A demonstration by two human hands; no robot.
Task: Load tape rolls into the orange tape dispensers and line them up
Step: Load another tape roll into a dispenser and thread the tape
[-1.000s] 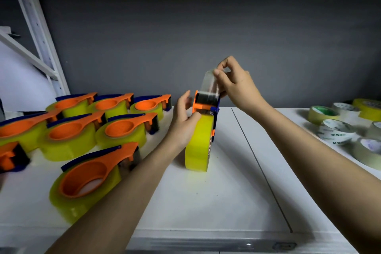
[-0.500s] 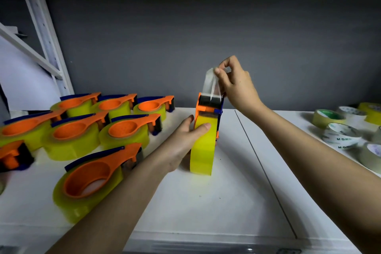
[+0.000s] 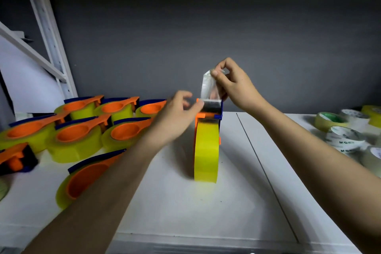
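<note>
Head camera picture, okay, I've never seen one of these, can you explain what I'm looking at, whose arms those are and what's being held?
The view comes from a camera worn on a person's head, looking down at their own two bare arms over a white table. In the middle a yellow tape roll stands on edge in an orange dispenser. The right hand pinches the clear tape end and holds it up above the dispenser's head. The left hand touches that head with its thumb. On the left lie loaded dispensers in rows, flat on their sides. On the right lie spare rolls.
</note>
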